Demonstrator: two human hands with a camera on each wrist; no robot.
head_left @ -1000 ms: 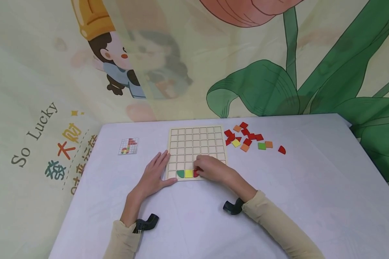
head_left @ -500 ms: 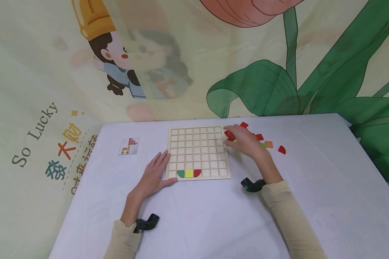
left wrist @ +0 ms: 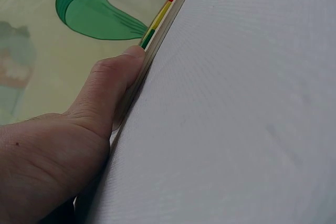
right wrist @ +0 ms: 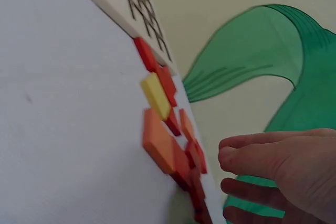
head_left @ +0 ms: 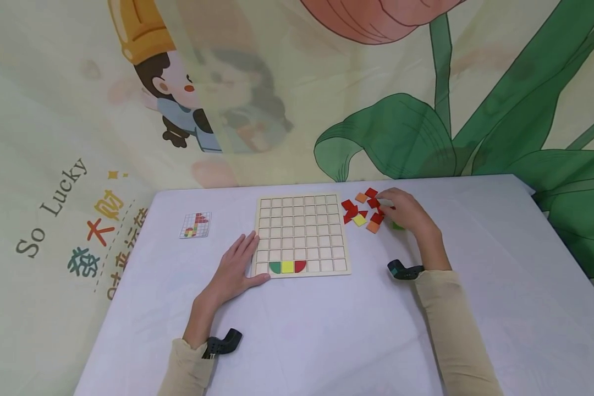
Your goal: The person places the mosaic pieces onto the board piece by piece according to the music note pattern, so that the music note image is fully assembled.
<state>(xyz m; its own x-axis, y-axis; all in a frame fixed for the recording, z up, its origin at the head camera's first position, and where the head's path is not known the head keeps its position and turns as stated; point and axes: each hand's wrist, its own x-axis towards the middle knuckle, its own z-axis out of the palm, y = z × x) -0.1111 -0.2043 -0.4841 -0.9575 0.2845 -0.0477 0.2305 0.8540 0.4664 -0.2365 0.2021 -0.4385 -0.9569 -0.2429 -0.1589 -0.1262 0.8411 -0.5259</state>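
Two bare hands at one white table (head_left: 287,335); pale grid board (head_left: 304,224) flat on it, near the far edge. (Clock taken from the board's centre, 12 being the far side.)

Left hand (head_left: 235,264), 8 o'clock: fingers extended and lightly spread, tips at the board's left edge, thumb at its near left corner. It rests there without a clasp.

Three pieces sit side by side at about 7 o'clock, in the nearest row, second to fourth cells from the left: green rounded piece (head_left: 275,268), yellow square (head_left: 287,267), red rounded piece (head_left: 300,266).

Right hand (head_left: 408,212), a little before 3 o'clock: over the right side of the loose pieces, fingers part-bent, a gap between thumb and forefinger, seemingly holding nothing. Contact with a piece: cannot tell.

Loose pieces, between 2 and 3 o'clock, just beside the board: several red tiles (head_left: 346,205), some overlapping; yellow tile (head_left: 359,220); orange tile (head_left: 373,227); green tile (head_left: 397,226), partly hidden below the right hand.

Printed card (head_left: 195,225) at 9 o'clock, well apart from the board; its small grid carries a coloured figure.
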